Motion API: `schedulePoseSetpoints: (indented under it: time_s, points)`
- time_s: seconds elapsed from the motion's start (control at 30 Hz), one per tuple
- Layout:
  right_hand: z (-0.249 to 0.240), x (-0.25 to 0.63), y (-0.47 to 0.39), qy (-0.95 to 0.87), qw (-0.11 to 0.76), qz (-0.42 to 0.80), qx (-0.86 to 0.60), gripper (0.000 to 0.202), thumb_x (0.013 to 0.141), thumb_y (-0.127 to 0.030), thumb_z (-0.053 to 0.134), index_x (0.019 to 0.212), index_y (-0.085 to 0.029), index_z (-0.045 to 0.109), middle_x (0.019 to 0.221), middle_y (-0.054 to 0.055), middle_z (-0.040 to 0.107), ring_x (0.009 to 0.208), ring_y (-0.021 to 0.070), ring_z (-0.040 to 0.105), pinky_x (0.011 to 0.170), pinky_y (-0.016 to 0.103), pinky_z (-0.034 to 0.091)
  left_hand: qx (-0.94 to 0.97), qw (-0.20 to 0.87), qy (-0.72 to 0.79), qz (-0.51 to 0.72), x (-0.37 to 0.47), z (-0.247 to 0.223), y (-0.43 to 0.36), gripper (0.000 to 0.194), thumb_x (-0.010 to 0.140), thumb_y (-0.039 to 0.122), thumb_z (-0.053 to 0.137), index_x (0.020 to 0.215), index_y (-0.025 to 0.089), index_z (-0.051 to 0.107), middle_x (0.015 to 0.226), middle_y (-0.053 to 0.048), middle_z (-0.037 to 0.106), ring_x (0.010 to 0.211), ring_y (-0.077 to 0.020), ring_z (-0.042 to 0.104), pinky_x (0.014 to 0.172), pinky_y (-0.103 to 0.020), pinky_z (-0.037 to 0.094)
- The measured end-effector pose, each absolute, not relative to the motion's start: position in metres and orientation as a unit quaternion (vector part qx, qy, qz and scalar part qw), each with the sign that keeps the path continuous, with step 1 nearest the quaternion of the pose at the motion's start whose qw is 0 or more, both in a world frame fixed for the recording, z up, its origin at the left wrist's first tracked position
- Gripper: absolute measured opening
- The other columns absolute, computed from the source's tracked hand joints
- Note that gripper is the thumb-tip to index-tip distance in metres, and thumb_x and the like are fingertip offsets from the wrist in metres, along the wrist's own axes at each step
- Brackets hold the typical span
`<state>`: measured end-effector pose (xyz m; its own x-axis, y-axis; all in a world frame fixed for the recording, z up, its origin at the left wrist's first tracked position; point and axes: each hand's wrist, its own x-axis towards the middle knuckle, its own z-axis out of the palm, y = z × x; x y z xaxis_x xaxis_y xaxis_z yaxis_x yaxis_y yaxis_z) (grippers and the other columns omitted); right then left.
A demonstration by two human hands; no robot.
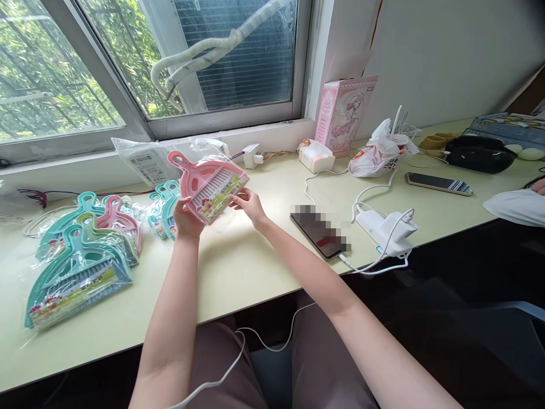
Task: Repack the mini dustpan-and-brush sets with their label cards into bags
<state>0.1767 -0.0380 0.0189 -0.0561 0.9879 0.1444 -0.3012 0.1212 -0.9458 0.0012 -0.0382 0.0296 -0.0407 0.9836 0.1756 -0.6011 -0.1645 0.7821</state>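
A pink dustpan and brush set [213,184] with a printed label is held up above the table, its handle pointing to the upper left. My left hand [188,218] grips its lower left edge. At its right end, the fingers of my right hand [249,205] pinch the edge. To the left lie wrapped sets: a large teal one [80,278] in front, with a green one [121,241], a pink one [119,218] and another teal one [63,221] behind. More teal sets [166,207] lie just beyond my left hand.
A phone [319,233] on a cable and a white power strip [387,230] lie right of my hands. Behind are a pink box [344,116], tissue pack [315,156], plastic bag [377,150], second phone [438,183] and black case [481,154]. Another person's sleeve [517,205] shows far right.
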Motion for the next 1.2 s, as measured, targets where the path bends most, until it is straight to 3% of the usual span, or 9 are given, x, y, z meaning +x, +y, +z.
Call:
schedulePoseSetpoints:
  time_s: [0.17, 0.33, 0.53, 0.7, 0.83, 1.03, 1.2]
  points:
    - [0.015, 0.176, -0.037, -0.454, 0.571, 0.563, -0.388, 0.017, 0.081, -0.021, 0.072, 0.09, -0.019, 0.058, 0.083, -0.001, 0.071, 0.063, 0.0078, 0.064, 0.052, 0.017, 0.043, 0.375, 0.575, 0.277, 0.672, 0.003, 0.027, -0.034, 0.039, 0.074, 0.042, 0.064, 0.106, 0.02, 0.067, 0.1, -0.01, 0.072, 0.103, -0.0322, 0.069, 0.089, -0.048, 0.058]
    - [0.014, 0.179, -0.035, -0.414, 0.581, 0.573, -0.403, 0.016, 0.08, -0.019, 0.071, 0.09, -0.019, 0.059, 0.084, 0.0, 0.073, 0.066, 0.0084, 0.066, 0.054, 0.017, 0.047, 0.377, 0.579, 0.307, 0.654, 0.008, 0.028, -0.032, 0.042, 0.08, 0.048, 0.064, 0.11, 0.019, 0.068, 0.1, -0.01, 0.073, 0.103, -0.0312, 0.069, 0.091, -0.047, 0.058]
    - [0.017, 0.187, -0.033, -0.41, 0.59, 0.576, -0.388, 0.022, 0.072, -0.017, 0.08, 0.085, -0.017, 0.063, 0.076, 0.0, 0.072, 0.059, 0.0097, 0.064, 0.057, 0.022, 0.056, 0.354, 0.5, 0.325, 0.72, 0.01, 0.029, -0.019, 0.037, 0.094, 0.045, 0.052, 0.118, 0.021, 0.066, 0.106, -0.008, 0.074, 0.107, -0.0234, 0.069, 0.098, -0.038, 0.055]
    - [0.021, 0.18, -0.037, -0.435, 0.566, 0.585, -0.385, 0.022, 0.071, -0.014, 0.081, 0.085, -0.016, 0.064, 0.071, -0.001, 0.072, 0.056, 0.0092, 0.064, 0.055, 0.021, 0.057, 0.293, 0.469, 0.349, 0.757, -0.003, 0.026, -0.015, 0.046, 0.1, 0.051, 0.036, 0.12, 0.022, 0.065, 0.105, -0.009, 0.074, 0.104, -0.0211, 0.07, 0.098, -0.038, 0.054]
    - [0.022, 0.176, -0.041, -0.46, 0.545, 0.591, -0.378, 0.028, 0.067, -0.021, 0.086, 0.085, -0.015, 0.064, 0.072, 0.0, 0.073, 0.059, 0.0092, 0.066, 0.053, 0.019, 0.057, 0.292, 0.428, 0.358, 0.777, -0.016, 0.024, -0.012, 0.052, 0.099, 0.057, 0.03, 0.119, 0.023, 0.064, 0.106, -0.009, 0.073, 0.105, -0.0213, 0.069, 0.096, -0.038, 0.055]
    - [0.028, 0.187, -0.041, -0.489, 0.517, 0.6, -0.367, 0.03, 0.065, -0.022, 0.088, 0.085, -0.015, 0.065, 0.072, 0.0, 0.072, 0.059, 0.0095, 0.066, 0.052, 0.019, 0.056, 0.308, 0.375, 0.375, 0.79, -0.026, 0.023, -0.006, 0.049, 0.093, 0.063, 0.04, 0.105, 0.023, 0.065, 0.1, -0.008, 0.072, 0.096, -0.02, 0.069, 0.088, -0.034, 0.057]
    - [0.028, 0.197, -0.037, -0.48, 0.515, 0.597, -0.386, 0.029, 0.067, -0.015, 0.084, 0.09, -0.016, 0.066, 0.074, 0.0, 0.073, 0.061, 0.0101, 0.065, 0.054, 0.019, 0.055, 0.396, 0.324, 0.425, 0.747, -0.031, 0.019, -0.009, 0.042, 0.078, 0.059, 0.071, 0.087, 0.019, 0.063, 0.08, -0.004, 0.068, 0.071, -0.0136, 0.065, 0.073, -0.026, 0.054]
